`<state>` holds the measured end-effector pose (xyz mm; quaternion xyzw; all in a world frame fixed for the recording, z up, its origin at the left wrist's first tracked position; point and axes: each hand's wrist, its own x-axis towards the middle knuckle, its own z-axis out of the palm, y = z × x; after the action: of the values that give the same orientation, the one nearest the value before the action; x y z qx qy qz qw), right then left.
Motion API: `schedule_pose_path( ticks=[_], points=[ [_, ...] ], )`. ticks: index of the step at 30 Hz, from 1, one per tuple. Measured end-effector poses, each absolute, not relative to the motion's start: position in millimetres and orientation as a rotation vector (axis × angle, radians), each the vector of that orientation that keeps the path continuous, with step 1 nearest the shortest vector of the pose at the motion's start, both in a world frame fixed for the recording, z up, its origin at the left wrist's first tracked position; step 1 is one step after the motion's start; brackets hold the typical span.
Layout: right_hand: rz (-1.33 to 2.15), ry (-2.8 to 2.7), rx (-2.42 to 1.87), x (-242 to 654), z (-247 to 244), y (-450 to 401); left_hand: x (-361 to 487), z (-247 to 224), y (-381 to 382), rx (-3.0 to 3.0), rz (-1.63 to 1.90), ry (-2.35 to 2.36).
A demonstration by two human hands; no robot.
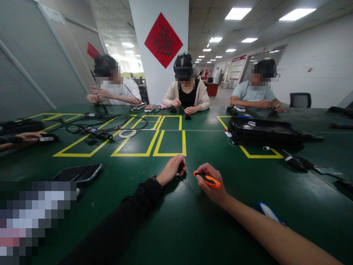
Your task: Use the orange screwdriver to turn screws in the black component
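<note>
My right hand (209, 182) is closed around the orange and black handle of a screwdriver (214, 180). Its thin metal shaft points left, toward the small black part in my other hand. Fingers of my left hand (172, 170) are wrapped around that small black part (181, 168), just above the green table (176, 228). Most of the part is hidden by the fingers, so its kind does not show. The screwdriver's tip reaches the part's right side; whether it touches, I cannot tell.
Yellow tape outlines (169, 154) mark the table ahead. Tangled black cables (102, 133) and a white ring (127, 134) lie to the left, near a phone (78, 173). A black case (261, 131) sits at the right. Three people (187, 88) sit across the table; another person's hand (31, 136) rests at far left.
</note>
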<state>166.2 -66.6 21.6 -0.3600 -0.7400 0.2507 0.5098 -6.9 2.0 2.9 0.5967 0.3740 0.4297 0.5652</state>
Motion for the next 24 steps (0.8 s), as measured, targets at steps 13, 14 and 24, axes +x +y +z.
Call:
schedule_pose_path(
  ticks=[13, 14, 24],
  points=[
    [0.692, -1.717, -0.907, 167.5, 22.1, -64.7, -7.8, 1.1, 2.3, 1.402, 1.005, 0.858],
    [0.695, -1.719, -0.909, 167.7, 21.5, -64.5, -7.9, 0.7, 2.5, 1.403, 1.003, 0.857],
    [0.623, -1.726, -0.906, 168.0, 23.7, -67.0, -8.6, 0.6, 2.2, 1.426, 1.004, 0.84]
  ],
)
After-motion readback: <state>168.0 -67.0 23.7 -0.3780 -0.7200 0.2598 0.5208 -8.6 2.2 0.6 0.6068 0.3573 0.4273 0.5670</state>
